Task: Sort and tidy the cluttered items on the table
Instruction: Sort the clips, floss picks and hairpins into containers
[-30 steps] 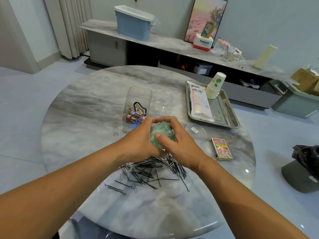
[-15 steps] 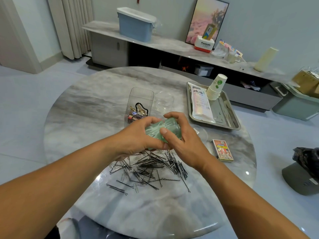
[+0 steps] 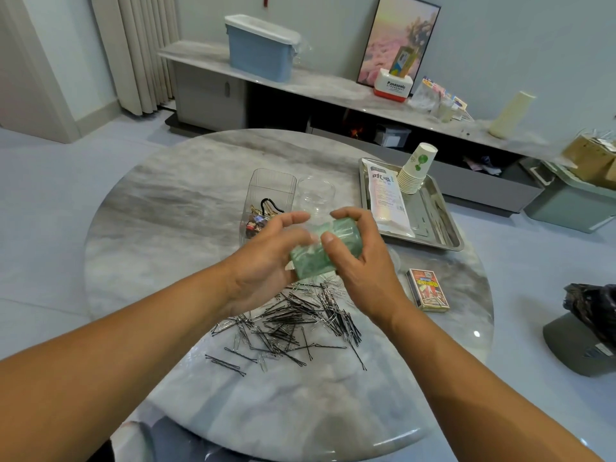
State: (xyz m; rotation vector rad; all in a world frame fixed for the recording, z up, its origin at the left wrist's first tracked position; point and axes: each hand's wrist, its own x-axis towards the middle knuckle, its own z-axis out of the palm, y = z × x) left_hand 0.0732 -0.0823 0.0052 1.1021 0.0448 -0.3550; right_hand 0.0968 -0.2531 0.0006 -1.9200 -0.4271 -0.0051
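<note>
Two hands hold a pale green container (image 3: 325,251) tilted in the air above the round marble table (image 3: 186,208). Our right hand (image 3: 361,258) curls round its far end, thumb across the front. Our left hand (image 3: 266,258) cradles the near end, its fingers loosely spread. Beneath lies a scattered heap of black hairpins (image 3: 293,325). Behind our hands stand a clear box of clips (image 3: 266,201) and a clear round tub (image 3: 315,195). Near our right wrist lies a small card box (image 3: 428,290), and farther back a steel tray (image 3: 446,228) carries stacked paper cups (image 3: 415,170) and a packet (image 3: 388,198).
</note>
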